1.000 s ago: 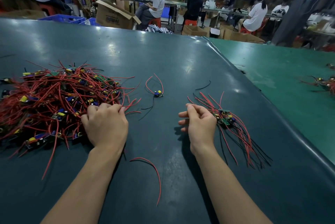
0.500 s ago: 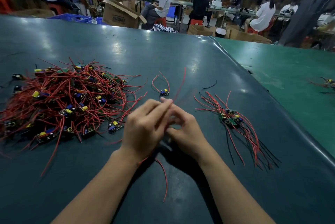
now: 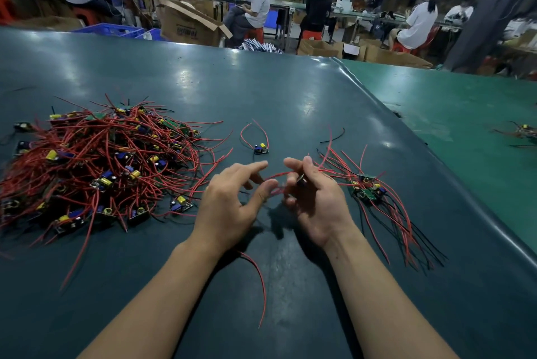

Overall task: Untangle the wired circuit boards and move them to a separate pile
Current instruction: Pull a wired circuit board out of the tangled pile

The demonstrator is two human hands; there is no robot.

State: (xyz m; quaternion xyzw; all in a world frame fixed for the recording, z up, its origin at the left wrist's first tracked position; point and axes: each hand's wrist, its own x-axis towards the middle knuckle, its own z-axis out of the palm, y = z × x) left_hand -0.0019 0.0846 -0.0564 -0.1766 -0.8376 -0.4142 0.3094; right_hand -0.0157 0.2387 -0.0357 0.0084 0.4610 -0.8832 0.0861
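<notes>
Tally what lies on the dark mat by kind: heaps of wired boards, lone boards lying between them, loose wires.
Heaps: 2, tangled heap, sorted heap
Lone board: 1
Loose wires: 2, red wire, black wire
Total: 5

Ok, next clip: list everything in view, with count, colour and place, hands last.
tangled pile: one, red and black wires with green boards, table left
sorted pile: one small, red and black wires, a few green boards, right of the hands
lone board: one, blue and yellow parts, red wire loop, above the hands
loose red wire: one, on the table between the forearms
loose black wire: one, above the sorted pile
held board: one, dark, red wires, in the right hand
table: one, dark teal mat; a green one to the right
boxes: several, brown cardboard, background
workers: several, seated or standing, background
left hand: fingers spread, at the held red wire
right hand: grips the held board
</notes>
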